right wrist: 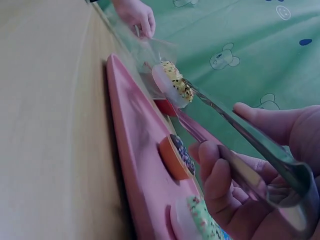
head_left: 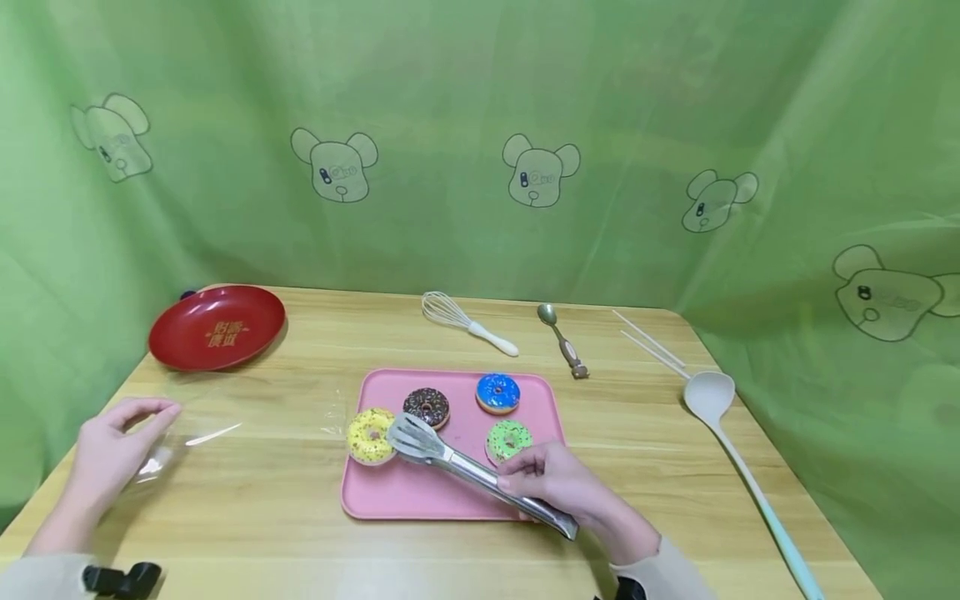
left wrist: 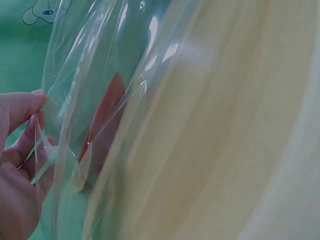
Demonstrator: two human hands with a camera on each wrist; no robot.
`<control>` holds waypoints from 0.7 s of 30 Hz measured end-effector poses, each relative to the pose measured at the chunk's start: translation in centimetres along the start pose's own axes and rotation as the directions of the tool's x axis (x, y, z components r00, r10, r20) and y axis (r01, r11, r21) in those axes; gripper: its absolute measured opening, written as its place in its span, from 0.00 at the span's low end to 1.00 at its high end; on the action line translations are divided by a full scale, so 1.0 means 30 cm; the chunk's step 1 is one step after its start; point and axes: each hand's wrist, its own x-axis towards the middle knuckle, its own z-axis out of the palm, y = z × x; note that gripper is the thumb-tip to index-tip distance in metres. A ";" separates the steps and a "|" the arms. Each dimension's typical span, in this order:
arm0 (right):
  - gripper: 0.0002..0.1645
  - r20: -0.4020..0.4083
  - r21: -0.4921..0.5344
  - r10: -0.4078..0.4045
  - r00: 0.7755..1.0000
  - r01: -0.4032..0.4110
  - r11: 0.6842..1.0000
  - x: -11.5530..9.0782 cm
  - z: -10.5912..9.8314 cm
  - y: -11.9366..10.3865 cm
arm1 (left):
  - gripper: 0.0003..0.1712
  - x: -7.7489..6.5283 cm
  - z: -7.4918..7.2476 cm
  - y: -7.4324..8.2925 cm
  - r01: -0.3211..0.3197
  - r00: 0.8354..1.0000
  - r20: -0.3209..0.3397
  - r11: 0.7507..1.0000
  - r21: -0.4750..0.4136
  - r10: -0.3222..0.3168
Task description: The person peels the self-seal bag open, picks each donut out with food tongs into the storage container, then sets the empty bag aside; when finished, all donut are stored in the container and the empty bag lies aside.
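My left hand (head_left: 116, 450) pinches the edge of a clear plastic bag (left wrist: 150, 65) between thumb and fingers, at the left of the table. The bag hangs over the wood and is hard to make out in the head view. Metal tongs (head_left: 472, 471) are gripped in my right hand (head_left: 558, 483). Their tips clamp a yellow doughnut (right wrist: 175, 85) with sprinkles, which hangs above the left edge of a pink tray (head_left: 420, 500). On that tray lie a chocolate doughnut (head_left: 426, 407), a blue doughnut (head_left: 498, 392) and a green doughnut (head_left: 507, 438), the last partly behind my right hand.
A red plate (head_left: 217, 328) stands at the back left. Behind the tray lie a whisk (head_left: 453, 315) and a spoon (head_left: 561, 337). Two thin white sticks (head_left: 648, 342) and a long-handled ladle (head_left: 708, 396) lie on the right. A green curtain (head_left: 442, 233) encloses the table.
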 end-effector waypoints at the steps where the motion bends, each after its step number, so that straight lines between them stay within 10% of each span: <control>1: 0.20 0.004 -0.004 -0.004 1.000 0.004 1.000 -0.011 -0.005 0.004 | 0.16 0.000 -0.002 -0.001 -0.002 1.000 0.003 1.000 -0.003 0.002; 21: 0.17 0.011 -0.033 0.018 1.000 -0.018 0.999 -0.078 -0.029 0.061 | 0.13 -0.006 -0.031 -0.011 0.014 1.000 0.014 1.000 0.023 -0.014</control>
